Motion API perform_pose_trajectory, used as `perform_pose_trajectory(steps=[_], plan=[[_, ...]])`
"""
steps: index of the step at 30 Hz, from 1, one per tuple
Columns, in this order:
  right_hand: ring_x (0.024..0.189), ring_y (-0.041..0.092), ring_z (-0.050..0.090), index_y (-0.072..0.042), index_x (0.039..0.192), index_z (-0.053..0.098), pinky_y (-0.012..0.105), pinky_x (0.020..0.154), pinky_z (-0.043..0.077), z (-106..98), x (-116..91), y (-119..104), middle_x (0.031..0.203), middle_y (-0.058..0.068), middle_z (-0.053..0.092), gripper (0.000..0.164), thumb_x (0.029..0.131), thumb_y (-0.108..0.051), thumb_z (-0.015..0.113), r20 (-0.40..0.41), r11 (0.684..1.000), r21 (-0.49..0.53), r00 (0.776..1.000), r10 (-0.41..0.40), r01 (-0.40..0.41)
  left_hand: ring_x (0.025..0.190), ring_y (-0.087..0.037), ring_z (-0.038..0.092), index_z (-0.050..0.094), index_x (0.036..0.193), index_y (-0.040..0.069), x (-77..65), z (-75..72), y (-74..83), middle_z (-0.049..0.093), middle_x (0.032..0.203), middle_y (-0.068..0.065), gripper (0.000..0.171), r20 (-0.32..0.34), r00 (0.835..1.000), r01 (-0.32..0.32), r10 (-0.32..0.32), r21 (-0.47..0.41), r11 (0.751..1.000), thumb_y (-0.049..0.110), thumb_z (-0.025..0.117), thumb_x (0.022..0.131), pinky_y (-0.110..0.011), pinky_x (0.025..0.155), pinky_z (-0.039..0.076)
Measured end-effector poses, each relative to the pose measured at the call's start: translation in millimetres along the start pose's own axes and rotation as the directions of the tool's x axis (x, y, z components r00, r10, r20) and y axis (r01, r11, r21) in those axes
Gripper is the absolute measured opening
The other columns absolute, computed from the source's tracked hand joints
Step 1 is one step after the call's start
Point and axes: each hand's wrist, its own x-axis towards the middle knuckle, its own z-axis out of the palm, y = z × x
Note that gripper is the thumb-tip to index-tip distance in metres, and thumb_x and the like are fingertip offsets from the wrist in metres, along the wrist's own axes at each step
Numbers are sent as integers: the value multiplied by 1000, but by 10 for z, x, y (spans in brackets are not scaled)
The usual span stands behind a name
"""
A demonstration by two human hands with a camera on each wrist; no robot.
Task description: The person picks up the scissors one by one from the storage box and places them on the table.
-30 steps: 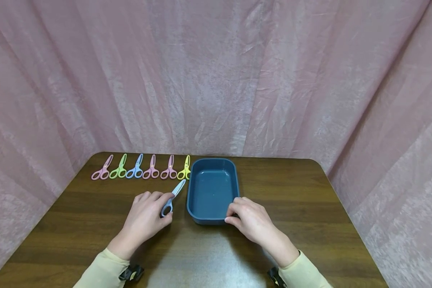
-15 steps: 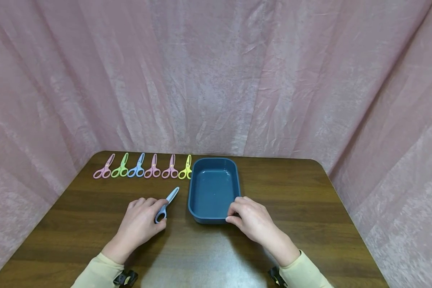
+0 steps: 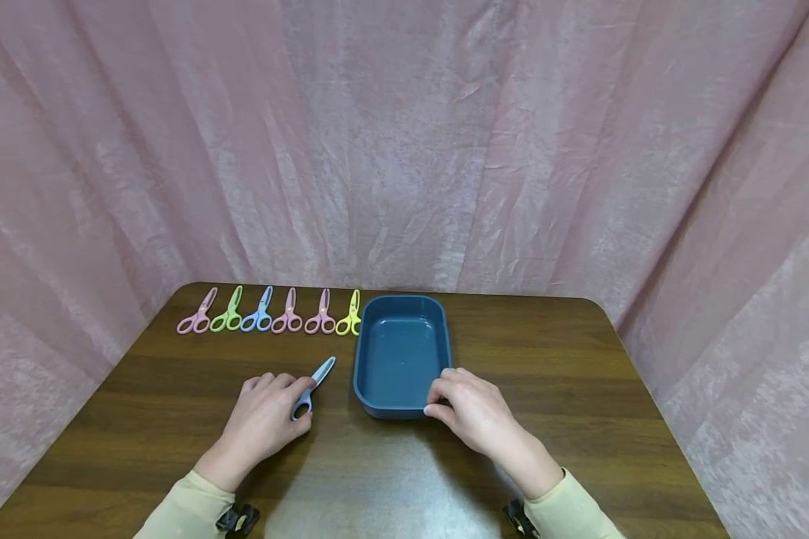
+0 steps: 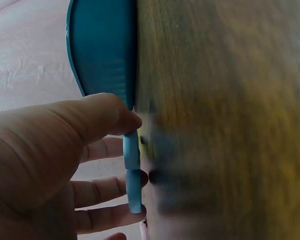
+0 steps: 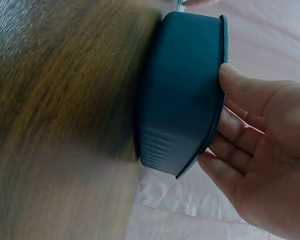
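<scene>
Light-blue scissors [image 3: 323, 371] slant across the table left of the blue tray [image 3: 401, 359], blades pointing away and to the right. My left hand [image 3: 261, 419] pinches them by the handle, with the thumb on one side and the fingers on the other. In the left wrist view the handle [image 4: 132, 152] stands very close to the tabletop; contact cannot be made out. At the tray's near right corner, my right hand [image 3: 470, 412] holds the rim. The right wrist view has the thumb on the tray's outer edge [image 5: 224, 95] and curled fingers beyond it.
Along the table's back left lie several scissors in a row: pink [image 3: 198, 313], green [image 3: 229, 311], blue [image 3: 259, 311], more pink [image 3: 287, 314] and yellow [image 3: 349, 314]. The yellow pair lies close against the tray. Pink curtains [image 3: 404, 150] hang behind the table [image 3: 546, 359].
My left hand has drawn the light-blue scissors left and nearer to me, away from the yellow pair and the tray. My right hand has stayed at the tray corner.
</scene>
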Motion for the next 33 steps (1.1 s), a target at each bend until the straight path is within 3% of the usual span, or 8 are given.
perform_pose_trajectory(steps=[7,17,24,33], plan=[[88,7,60,-26,88,73,30,70,54,-20,-12,5,88,-18,59,18,94,-25,90,5,1000,-3,1000,-11,11,90,-32,66,77,125,17,-32,-19,-9,69,103,-6,47,89,996,26,-27,12,1000,25,95,82,-66,88,52],[85,5,57,-28,88,72,28,68,52,-129,-116,44,86,-21,56,20,93,-24,91,32,1000,-9,999,1,-1,104,-30,68,78,129,16,-96,-61,36,69,115,-6,49,148,988,-46,44,12,999,31,96,87,-72,102,47],[85,4,57,-29,87,71,28,67,51,-224,-180,139,85,-22,56,21,93,-24,91,48,1000,-11,999,15,-15,103,-30,69,77,127,16,-99,-58,101,71,115,-4,47,123,988,-99,95,26,995,26,97,85,-77,103,46],[83,3,55,-31,86,71,28,67,50,-299,-188,251,86,-23,56,23,92,-23,92,73,999,-46,997,25,-22,108,-30,69,77,129,17,-76,-16,140,71,122,-5,47,133,986,-109,101,52,993,26,95,87,-76,105,45]])
